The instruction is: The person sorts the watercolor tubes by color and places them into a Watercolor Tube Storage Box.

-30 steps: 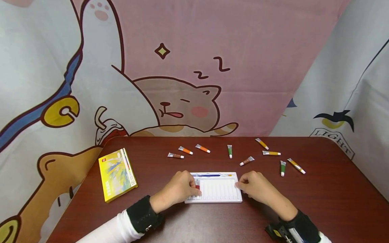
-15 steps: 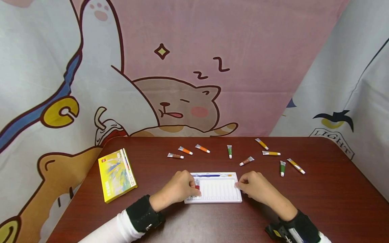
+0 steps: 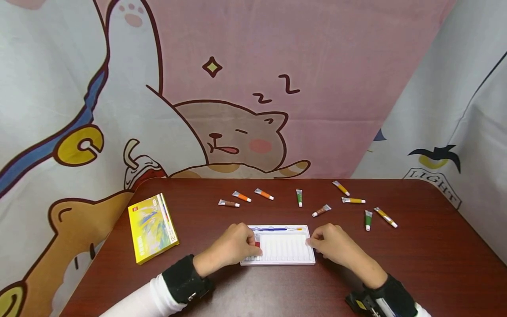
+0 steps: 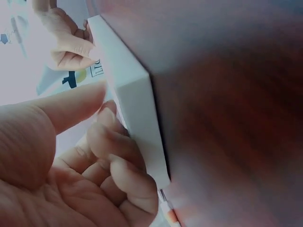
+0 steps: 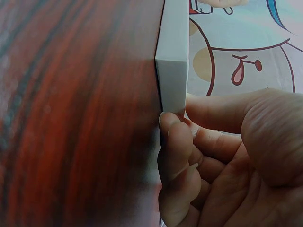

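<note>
A white plastic tray [image 3: 287, 246] lies on the table between both hands, a blue-handled paintbrush [image 3: 273, 229] along its far side. Over the tray's left end is my left hand [image 3: 231, 244], thumb and fingers bent about a red paint tube [image 3: 257, 241] in a slot. The hand hides most of that tube and the tray's left side. My right hand [image 3: 330, 242] pinches the tray's right edge between thumb and fingers. In the right wrist view the thumb lies on the top of the tray's white wall [image 5: 171, 78], with fingertips at its lower corner.
Behind the tray lie loose paint tubes: brown [image 3: 229, 203], orange [image 3: 242, 196], green [image 3: 299, 198] and yellow [image 3: 354, 200], several in all. A yellow paint box [image 3: 153, 229] stands at the left of the table [image 3: 277, 290]. A cartoon-printed cloth [image 3: 325, 97] hangs behind.
</note>
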A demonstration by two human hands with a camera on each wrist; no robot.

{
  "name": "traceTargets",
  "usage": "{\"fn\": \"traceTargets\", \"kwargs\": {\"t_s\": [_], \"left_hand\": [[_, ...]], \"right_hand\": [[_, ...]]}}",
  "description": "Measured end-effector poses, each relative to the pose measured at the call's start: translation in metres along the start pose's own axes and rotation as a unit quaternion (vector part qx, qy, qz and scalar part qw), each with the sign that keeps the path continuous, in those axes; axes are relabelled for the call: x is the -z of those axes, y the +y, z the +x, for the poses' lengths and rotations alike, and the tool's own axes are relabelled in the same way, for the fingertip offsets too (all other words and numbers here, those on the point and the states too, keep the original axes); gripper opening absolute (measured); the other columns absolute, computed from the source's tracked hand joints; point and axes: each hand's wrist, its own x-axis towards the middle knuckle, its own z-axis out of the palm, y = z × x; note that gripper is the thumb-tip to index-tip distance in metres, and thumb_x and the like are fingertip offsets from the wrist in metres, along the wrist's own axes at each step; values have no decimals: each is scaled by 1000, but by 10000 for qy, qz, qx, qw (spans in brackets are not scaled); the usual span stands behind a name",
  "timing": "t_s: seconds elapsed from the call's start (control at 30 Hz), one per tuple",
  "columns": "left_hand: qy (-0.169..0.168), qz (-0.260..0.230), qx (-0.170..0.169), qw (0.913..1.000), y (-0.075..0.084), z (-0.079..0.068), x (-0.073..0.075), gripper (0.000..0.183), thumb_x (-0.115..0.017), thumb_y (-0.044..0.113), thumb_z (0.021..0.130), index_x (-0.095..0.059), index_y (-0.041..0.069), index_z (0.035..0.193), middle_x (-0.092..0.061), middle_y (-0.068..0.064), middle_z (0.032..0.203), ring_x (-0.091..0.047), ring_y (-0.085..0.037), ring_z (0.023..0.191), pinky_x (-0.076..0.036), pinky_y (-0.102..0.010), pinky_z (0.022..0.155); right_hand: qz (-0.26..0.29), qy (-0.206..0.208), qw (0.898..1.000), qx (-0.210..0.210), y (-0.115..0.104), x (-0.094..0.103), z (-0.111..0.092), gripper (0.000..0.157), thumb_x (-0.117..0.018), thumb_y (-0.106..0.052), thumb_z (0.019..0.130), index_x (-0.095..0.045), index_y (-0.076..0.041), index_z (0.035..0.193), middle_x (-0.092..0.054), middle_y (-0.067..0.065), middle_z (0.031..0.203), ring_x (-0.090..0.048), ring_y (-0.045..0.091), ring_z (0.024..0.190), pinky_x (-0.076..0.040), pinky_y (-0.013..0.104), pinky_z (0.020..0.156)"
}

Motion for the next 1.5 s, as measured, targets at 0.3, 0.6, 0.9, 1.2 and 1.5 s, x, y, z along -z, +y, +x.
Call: {"fn": "traceTargets", "kwargs": {"t_s": [0.3,0.6,0.9,1.2,1.5], "left_hand": [[896,637,320,9934,-12,15,27,15,-69,29,83,-64,15,79,-56,6,61,-46,-9,50,-35,-27,42],[1120,1702,1522,9671,-28,51,57,37,-61,42,88,-60,16,62,-52,-1,57,-49,-19,53,-34,-36,45],[639,2222,2057,9509,-38,77,73,29,-61,36,87,-65,9,75,-58,-6,67,-53,-23,61,-42,-41,55],[192,1687,2348,9571,-51,78,74,32,-70,38,81,-64,10,67,-63,-6,55,-59,-20,49,-42,-35,47],[95,1402,2283,9634,-49,72,73,27,-77,32,74,-66,9,64,-61,-5,57,-58,-19,48,-40,-33,45]], "right_hand": [[9,-20,10000,37,-1,0,0,22,-68,-20,85,-62,-17,64,-52,-2,51,-50,13,44,-43,29,42],[-44,38,10000,-48,0,1,0,24,-69,-19,84,-60,-16,63,-51,-2,50,-49,13,43,-42,29,43],[-11,32,10000,-50,-1,1,0,21,-69,-19,84,-63,-17,65,-52,-2,51,-49,13,43,-43,29,43],[-3,10,10000,-10,-1,0,0,22,-69,-19,85,-62,-17,64,-51,-2,51,-49,13,43,-42,29,42],[-23,6,10000,-23,-1,1,0,22,-69,-19,85,-62,-17,64,-51,-2,51,-49,13,44,-42,29,42]]}}
